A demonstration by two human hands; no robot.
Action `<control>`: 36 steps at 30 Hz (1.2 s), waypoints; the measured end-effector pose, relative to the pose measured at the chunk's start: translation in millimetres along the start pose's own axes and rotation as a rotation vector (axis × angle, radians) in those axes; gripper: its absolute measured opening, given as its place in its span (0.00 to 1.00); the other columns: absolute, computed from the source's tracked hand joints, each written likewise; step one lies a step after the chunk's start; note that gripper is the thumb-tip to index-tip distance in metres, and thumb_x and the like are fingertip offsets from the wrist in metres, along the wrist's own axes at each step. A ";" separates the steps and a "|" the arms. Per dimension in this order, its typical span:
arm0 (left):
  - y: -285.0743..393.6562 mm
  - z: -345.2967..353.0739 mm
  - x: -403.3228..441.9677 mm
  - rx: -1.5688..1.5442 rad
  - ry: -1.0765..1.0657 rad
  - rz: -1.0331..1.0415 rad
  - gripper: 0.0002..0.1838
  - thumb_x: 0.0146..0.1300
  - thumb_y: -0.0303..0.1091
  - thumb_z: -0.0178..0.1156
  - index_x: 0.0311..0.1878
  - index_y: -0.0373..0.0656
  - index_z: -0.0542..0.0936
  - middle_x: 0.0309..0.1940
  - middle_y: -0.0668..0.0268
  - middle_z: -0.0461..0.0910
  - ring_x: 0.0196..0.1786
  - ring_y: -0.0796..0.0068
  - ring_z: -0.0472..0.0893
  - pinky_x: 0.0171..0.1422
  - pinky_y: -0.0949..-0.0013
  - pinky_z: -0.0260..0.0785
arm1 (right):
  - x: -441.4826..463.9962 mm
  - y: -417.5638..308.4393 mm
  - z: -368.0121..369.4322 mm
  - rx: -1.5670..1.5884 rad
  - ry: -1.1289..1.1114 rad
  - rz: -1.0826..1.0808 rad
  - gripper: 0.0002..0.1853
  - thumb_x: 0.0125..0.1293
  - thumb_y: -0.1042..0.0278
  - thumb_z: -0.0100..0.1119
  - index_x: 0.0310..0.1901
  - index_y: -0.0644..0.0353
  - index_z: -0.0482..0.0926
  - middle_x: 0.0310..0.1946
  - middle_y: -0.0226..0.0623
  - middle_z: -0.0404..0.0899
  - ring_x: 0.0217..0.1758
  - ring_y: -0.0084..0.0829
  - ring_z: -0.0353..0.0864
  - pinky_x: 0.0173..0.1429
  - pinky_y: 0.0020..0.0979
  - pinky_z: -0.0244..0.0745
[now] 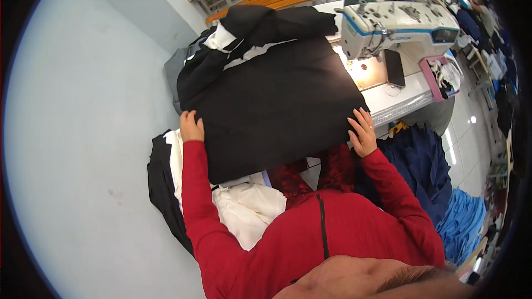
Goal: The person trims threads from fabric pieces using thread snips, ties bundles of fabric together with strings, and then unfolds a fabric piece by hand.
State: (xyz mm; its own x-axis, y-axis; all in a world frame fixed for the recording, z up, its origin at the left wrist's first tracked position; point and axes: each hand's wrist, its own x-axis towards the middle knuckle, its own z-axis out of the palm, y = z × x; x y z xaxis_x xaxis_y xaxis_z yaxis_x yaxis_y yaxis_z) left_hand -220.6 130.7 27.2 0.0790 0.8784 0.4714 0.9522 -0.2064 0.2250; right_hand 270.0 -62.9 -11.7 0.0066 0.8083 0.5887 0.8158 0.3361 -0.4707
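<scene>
A wide piece of black fabric (271,94) lies spread over the sewing table, its near edge hanging toward my lap. My left hand (192,127) is at its left edge, with the fingers closed on the cloth. At the right edge, my right hand (363,132) rests on the fabric with its fingers spread. More bunched black cloth (277,21) is heaped at the far side, with a white piece (220,37) showing among it. To the right of the fabric stands a white and blue sewing machine (399,25), its lamp lighting the needle area.
A phone (394,68) and a pink box of scraps (440,77) sit right of the needle. White cloth (249,210) lies by my lap. Navy cloth (418,166) and light blue cloth (463,224) are piled at right. A wall (83,133) closes the left side.
</scene>
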 end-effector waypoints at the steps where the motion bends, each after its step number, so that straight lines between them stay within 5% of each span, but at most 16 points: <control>1: 16.2 -13.3 -7.9 -0.016 0.009 0.042 0.16 0.53 0.28 0.62 0.46 0.38 0.76 0.53 0.50 0.70 0.56 0.50 0.70 0.60 0.61 0.63 | 0.9 -2.9 -6.8 -0.019 0.025 0.013 0.20 0.54 0.74 0.57 0.51 0.59 0.76 0.60 0.44 0.68 0.67 0.47 0.59 0.69 0.48 0.50; 6: 61.5 -54.8 -54.0 -0.076 0.046 0.192 0.16 0.53 0.29 0.62 0.47 0.40 0.77 0.53 0.50 0.70 0.57 0.51 0.69 0.61 0.57 0.62 | -23.3 7.6 -50.3 -0.042 0.182 0.151 0.19 0.53 0.78 0.57 0.49 0.63 0.76 0.58 0.45 0.69 0.65 0.48 0.62 0.66 0.42 0.58; 17: 71.0 -72.2 -110.4 -0.119 0.263 -0.002 0.12 0.62 0.31 0.56 0.46 0.33 0.77 0.51 0.54 0.71 0.56 0.57 0.70 0.60 0.59 0.63 | -200.6 -29.9 -181.9 -0.572 0.233 0.708 0.32 0.50 0.66 0.64 0.59 0.60 0.67 0.60 0.44 0.64 0.64 0.46 0.61 0.68 0.40 0.54; 23: 80.5 -63.8 -108.0 -0.227 0.221 -0.006 0.12 0.63 0.31 0.55 0.47 0.34 0.77 0.52 0.56 0.70 0.53 0.62 0.72 0.56 0.64 0.67 | -281.3 -126.2 -148.1 -0.757 -0.280 0.795 0.48 0.33 0.42 0.71 0.61 0.46 0.65 0.66 0.42 0.52 0.71 0.55 0.40 0.68 0.64 0.33; 26: 83.8 -60.0 -111.6 -0.252 0.174 -0.016 0.12 0.63 0.31 0.55 0.46 0.34 0.77 0.52 0.56 0.71 0.52 0.63 0.72 0.55 0.64 0.67 | -270.0 -130.3 -134.0 -0.822 -0.321 1.102 0.50 0.35 0.51 0.72 0.65 0.45 0.60 0.69 0.42 0.46 0.71 0.58 0.39 0.66 0.65 0.38; 29: 81.8 -53.2 -116.1 -0.311 0.142 -0.015 0.12 0.63 0.32 0.55 0.46 0.34 0.77 0.51 0.56 0.71 0.52 0.62 0.72 0.55 0.64 0.67 | -272.4 -85.9 -127.4 -0.916 0.155 1.323 0.48 0.42 0.77 0.61 0.68 0.44 0.53 0.69 0.44 0.45 0.62 0.57 0.57 0.61 0.54 0.58; 36: 82.7 -48.4 -121.8 -0.359 0.097 -0.011 0.10 0.63 0.29 0.55 0.43 0.32 0.78 0.50 0.56 0.72 0.49 0.64 0.74 0.52 0.66 0.70 | -268.4 -76.9 -156.4 -0.538 0.220 1.479 0.31 0.45 0.77 0.59 0.56 0.55 0.65 0.52 0.48 0.70 0.51 0.54 0.72 0.53 0.43 0.70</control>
State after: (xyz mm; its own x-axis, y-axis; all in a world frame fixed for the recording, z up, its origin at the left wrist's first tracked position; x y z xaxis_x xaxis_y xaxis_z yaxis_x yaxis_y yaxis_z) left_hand -165.8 -14.2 29.7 0.0249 0.8400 0.5420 0.7876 -0.3504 0.5069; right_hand 296.0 -381.3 -30.7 0.9865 0.1543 -0.0555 0.1145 -0.8906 -0.4401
